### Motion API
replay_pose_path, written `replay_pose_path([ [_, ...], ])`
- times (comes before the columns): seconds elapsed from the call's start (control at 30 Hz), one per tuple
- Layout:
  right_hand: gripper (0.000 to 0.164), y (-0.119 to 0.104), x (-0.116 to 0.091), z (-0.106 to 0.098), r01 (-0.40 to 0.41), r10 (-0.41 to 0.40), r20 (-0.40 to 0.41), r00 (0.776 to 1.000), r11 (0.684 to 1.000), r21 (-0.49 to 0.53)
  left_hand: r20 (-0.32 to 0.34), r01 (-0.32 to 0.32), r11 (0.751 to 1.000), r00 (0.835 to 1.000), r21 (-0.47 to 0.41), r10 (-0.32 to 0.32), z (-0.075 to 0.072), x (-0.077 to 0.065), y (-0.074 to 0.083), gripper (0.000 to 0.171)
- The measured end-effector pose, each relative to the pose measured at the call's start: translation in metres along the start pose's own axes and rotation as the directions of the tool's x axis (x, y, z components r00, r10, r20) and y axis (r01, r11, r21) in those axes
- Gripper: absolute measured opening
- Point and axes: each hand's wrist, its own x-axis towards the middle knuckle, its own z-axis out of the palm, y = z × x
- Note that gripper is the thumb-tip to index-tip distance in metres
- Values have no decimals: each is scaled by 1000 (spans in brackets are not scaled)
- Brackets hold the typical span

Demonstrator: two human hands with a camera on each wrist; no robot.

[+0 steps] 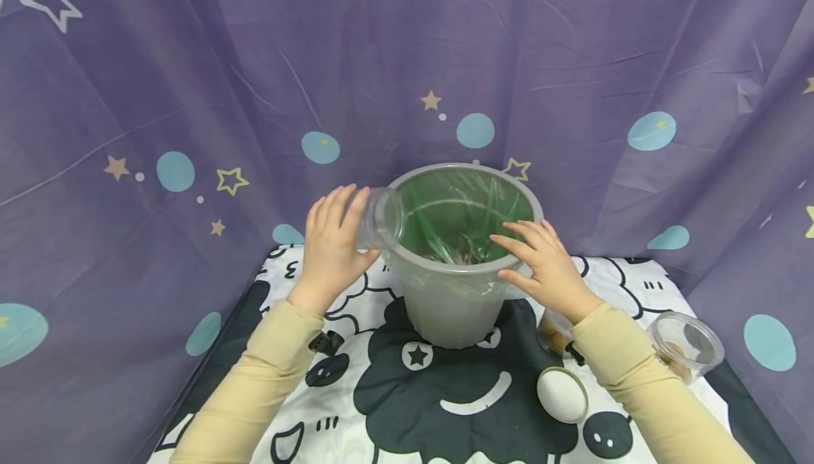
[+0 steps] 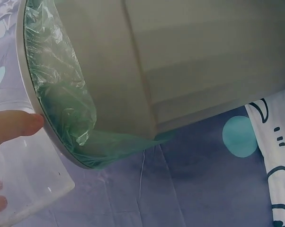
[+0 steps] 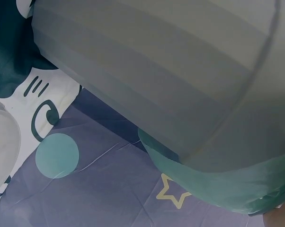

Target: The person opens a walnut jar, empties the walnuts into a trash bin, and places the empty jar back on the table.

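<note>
A grey waste bin point(image 1: 451, 316) stands upright, its rim lined with a thin green bin bag point(image 1: 420, 220). Dark bits lie low inside the bag, too small to make out. At the bin's left rim, my left hand point(image 1: 335, 241) grips a clear plastic jar point(image 1: 385, 218) tipped sideways, its mouth toward the bin. In the left wrist view, the jar point(image 2: 33, 177) looks see-through, with nothing visible in it. My right hand point(image 1: 548, 270) rests at the right rim, fingers spread and reaching over the edge. Only a sliver of it shows in the right wrist view.
Right of the bin stand a clear jar point(image 1: 688, 342) with tan contents and another jar point(image 1: 555, 333), partly hidden by my right wrist. A white round lid point(image 1: 562, 395) lies in front of them. A purple curtain point(image 1: 254, 68) hangs behind the patterned cloth point(image 1: 375, 386).
</note>
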Motion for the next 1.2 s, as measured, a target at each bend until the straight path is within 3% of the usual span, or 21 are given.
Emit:
replay_pose_path([
  [0.3, 64, 0, -1, 0, -1, 1, -6, 1000, 1000, 2, -28, 47, 998, 998, -35, -48, 2, -10, 0, 88],
  [0.6, 65, 0, -1, 0, -3, 3, -10, 1000, 1000, 2, -53, 138, 981, 988, -133, -147, 1, -22, -3, 86],
  [0.93, 66, -1, 0, 2, 0, 1, -22, 1000, 1000, 9, -42, 204, 954, 975, -221, -218, -2, -30, 2, 93],
  [1.2, 67, -1, 1, 1, 4, -4, -23, 1000, 1000, 9, -20, 222, 935, 971, -275, -237, -3, -34, 4, 96],
])
